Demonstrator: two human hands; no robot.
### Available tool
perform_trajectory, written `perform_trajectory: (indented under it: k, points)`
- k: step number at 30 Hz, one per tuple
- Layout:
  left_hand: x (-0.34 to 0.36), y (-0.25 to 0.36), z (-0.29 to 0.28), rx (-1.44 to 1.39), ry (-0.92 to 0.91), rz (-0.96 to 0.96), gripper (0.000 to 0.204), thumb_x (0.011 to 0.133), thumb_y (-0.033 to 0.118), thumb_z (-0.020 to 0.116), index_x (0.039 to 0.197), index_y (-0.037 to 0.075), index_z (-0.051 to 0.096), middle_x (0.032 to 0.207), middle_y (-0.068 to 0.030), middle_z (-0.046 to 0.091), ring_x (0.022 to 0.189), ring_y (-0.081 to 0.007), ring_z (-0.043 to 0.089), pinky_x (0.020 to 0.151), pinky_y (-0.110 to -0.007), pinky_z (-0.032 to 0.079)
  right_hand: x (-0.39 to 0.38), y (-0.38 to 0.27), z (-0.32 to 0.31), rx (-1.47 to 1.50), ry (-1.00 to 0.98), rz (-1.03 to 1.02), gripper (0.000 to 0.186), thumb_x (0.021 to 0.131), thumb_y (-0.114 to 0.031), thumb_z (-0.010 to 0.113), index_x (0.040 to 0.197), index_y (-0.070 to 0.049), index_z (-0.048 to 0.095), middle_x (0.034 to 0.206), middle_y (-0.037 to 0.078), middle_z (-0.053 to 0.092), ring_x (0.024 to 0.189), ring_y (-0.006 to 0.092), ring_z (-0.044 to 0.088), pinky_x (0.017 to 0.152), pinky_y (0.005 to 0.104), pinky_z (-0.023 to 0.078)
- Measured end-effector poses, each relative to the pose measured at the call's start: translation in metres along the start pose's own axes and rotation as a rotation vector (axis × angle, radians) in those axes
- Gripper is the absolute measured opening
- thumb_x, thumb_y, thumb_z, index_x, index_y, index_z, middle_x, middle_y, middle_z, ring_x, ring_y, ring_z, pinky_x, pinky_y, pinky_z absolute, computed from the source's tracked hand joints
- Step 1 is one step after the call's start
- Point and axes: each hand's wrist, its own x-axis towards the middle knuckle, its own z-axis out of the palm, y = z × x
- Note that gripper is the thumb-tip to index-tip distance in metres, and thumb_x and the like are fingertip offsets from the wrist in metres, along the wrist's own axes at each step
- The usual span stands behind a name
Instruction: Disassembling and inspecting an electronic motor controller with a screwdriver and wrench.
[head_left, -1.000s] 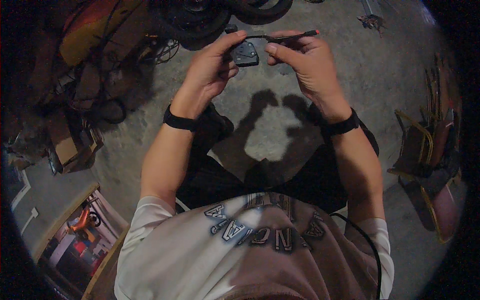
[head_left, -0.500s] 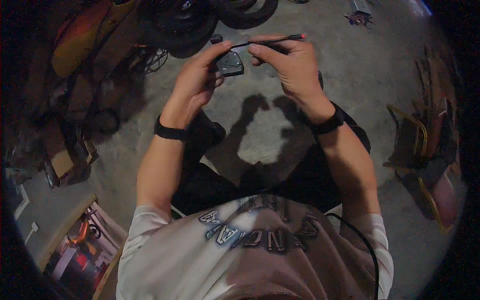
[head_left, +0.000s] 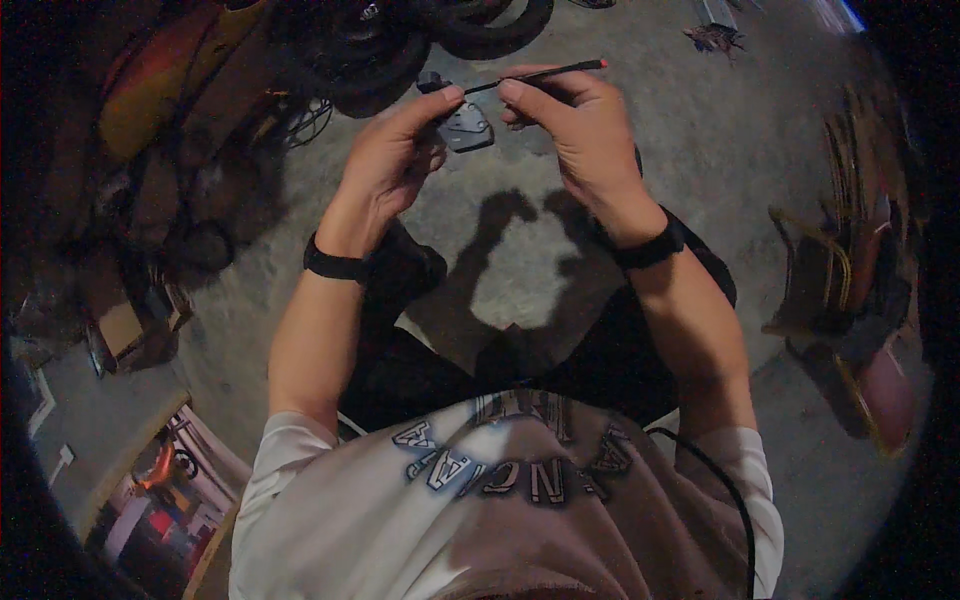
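My left hand (head_left: 395, 150) is closed on a small black device (head_left: 466, 130) with a flat, greyish face and small round fittings, its thumb also pinching a thin black cable (head_left: 482, 88). Just to the right, my right hand (head_left: 590, 140) grips the same cable between thumb and fingers. The cable's red-tipped end (head_left: 598, 64) sticks out above that hand, toward the right. Both wrists wear black bands. The fingers behind the cable and device are partly hidden.
Tyres (head_left: 470, 25) lie at the top, beside a red-yellow panel (head_left: 140, 100) and dark clutter at left. A cardboard box (head_left: 125, 320) is left. Yellow-framed items, possibly chairs (head_left: 830, 260), stand right. A framed picture or board (head_left: 175, 480) is lower left.
Both hands appear lower and further left in the view than a second ago, as the surroundings also shifted. They keep their hold on the cable and device.
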Motion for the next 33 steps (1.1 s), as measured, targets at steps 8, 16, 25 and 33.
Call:
perform_trajectory:
  k: [8,16,25,33]
  points:
    - [0.0,0.003,-0.004,0.111,-0.162,0.102,0.021,0.083,0.016,0.082,0.094,0.005,0.068,0.068,0.0076,0.053,0.054,-0.0009,0.036,0.047,-0.02,0.022,0.0,-0.001,-0.006,0.11,-0.088,0.005,0.02,0.093,-0.009,0.071,0.107,0.005,0.07,0.093,0.009,0.07,0.082,0.0155,0.067,0.078,0.0293,0.054]
    - [-0.011,0.002,-0.002,0.412,-0.109,0.277,0.034,0.081,0.019,0.085,0.108,0.005,0.07,0.081,0.0048,0.064,0.062,-0.0024,0.048,0.054,-0.021,0.034,-0.006,-0.003,-0.007,-0.02,-0.089,-0.11,0.016,0.093,-0.01,0.07,0.101,0.003,0.071,0.087,0.006,0.071,0.081,0.0123,0.067,0.077,0.0266,0.054]
    - [-0.022,-0.012,-0.011,0.623,-0.004,0.519,0.031,0.083,0.013,0.081,0.11,0.001,0.07,0.103,-0.0017,0.07,0.099,-0.0097,0.062,0.088,-0.024,0.048,-0.027,0.005,0.002,-0.122,-0.015,-0.091,0.02,0.094,-0.012,0.069,0.106,0.004,0.068,0.088,0.006,0.07,0.082,0.013,0.067,0.076,0.0279,0.053]
    - [-0.011,-0.024,-0.012,0.383,-0.011,0.613,0.032,0.081,0.007,0.081,0.11,-0.004,0.071,0.101,-0.0042,0.066,0.099,-0.013,0.063,0.088,-0.027,0.051,-0.024,0.002,-0.002,-0.016,-0.01,0.12,0.022,0.095,-0.014,0.069,0.103,0.005,0.066,0.085,0.007,0.068,0.073,0.0138,0.065,0.068,0.0286,0.053]
